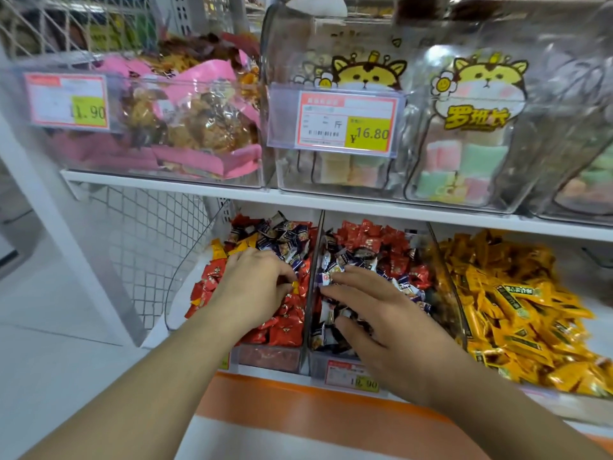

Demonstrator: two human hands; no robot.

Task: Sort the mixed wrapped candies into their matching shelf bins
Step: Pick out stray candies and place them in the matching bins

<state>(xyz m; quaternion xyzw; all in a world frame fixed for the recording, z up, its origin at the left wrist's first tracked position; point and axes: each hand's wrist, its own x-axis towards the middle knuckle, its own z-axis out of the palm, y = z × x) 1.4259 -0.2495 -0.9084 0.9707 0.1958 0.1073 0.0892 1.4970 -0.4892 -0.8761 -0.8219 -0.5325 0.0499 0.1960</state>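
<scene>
Three clear bins of wrapped candies stand on the lower shelf. The left bin (265,356) holds mostly red candies (285,323) with some dark blue and yellow ones at the back. My left hand (255,280) lies on that pile, its fingertips curled round a small yellow candy (294,284). The middle bin (318,360) holds dark blue and white candies (326,277) in front and red ones (368,234) behind. My right hand (374,313) lies flat on the blue candies with fingers spread. The right bin holds yellow candies (510,300).
A clear divider (313,277) separates the left and middle bins. The upper shelf (232,192) carries clear bins of pink-wrapped snacks (199,127) and pastel marshmallows (461,161), with price tags (345,122) in front. A white wire mesh panel (149,247) closes the left side.
</scene>
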